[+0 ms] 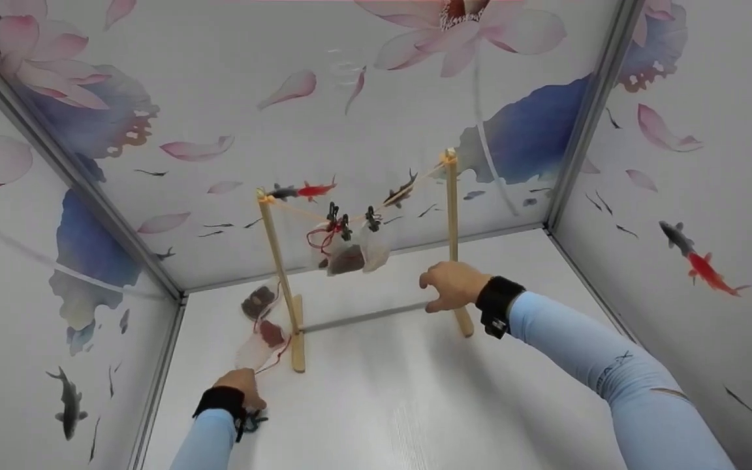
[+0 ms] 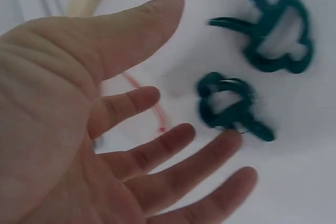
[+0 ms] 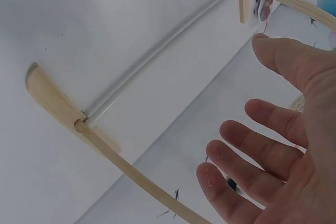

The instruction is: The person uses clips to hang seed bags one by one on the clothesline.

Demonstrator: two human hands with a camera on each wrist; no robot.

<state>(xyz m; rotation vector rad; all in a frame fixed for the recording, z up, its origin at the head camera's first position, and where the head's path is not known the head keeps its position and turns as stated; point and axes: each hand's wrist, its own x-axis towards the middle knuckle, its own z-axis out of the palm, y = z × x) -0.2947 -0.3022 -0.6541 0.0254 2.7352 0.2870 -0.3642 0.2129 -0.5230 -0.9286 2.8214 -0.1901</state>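
Observation:
My left hand (image 1: 239,385) is low over the white table at the left, its fingers spread apart. Two dark green clips (image 2: 265,30) lie by its fingertips in the left wrist view; one fingertip overlaps the nearer clip, but contact cannot be told. Just beyond that hand are white mesh bags (image 1: 255,349) with dark contents and red drawstrings. My right hand (image 1: 454,285) hovers near the right wooden post (image 1: 452,209), fingers parted and holding nothing. Between the posts sags a string (image 1: 425,175), where several dark clips (image 1: 371,219) hold up filled mesh bags (image 1: 348,260).
The left wooden post (image 1: 278,261) stands on a flat foot, joined to the right post by a low grey bar (image 1: 363,316). White panels with flower and fish prints enclose the table (image 1: 376,405) at the back and both sides.

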